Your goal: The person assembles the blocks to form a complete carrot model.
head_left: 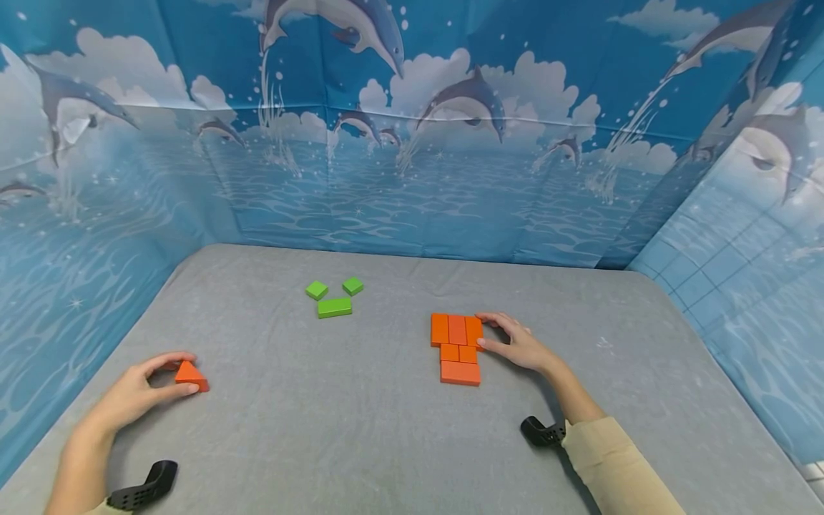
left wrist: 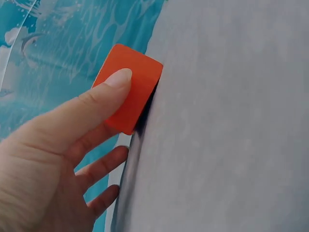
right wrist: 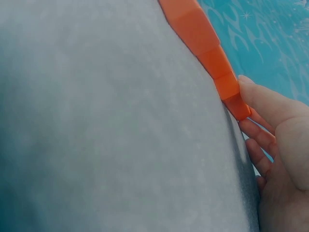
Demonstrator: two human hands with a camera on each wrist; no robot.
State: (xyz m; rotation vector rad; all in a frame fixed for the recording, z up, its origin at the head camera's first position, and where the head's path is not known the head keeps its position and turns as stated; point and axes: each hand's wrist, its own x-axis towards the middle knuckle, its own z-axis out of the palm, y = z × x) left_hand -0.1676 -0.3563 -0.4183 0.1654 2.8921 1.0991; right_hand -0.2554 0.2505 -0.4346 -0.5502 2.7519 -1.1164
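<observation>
At the left of the table, my left hand (head_left: 138,390) pinches an orange triangular block (head_left: 190,376) between thumb and fingers. The left wrist view shows my thumb pressed on a flat face of this triangular block (left wrist: 137,89). Toward the right, several flat orange blocks lie together: three upright ones on top, two small ones below, and a wide block (head_left: 460,373) nearest me. My right hand (head_left: 518,347) holds the rightmost upright orange block (head_left: 473,330), thumb at its near end and fingertips at its far end. It lies against the middle upright block (head_left: 457,330).
Three green blocks lie farther back, left of the orange group: two small ones and a longer green block (head_left: 335,308). A grey cloth covers the table (head_left: 290,429). A blue dolphin-print curtain (head_left: 412,200) hangs along the back and sides.
</observation>
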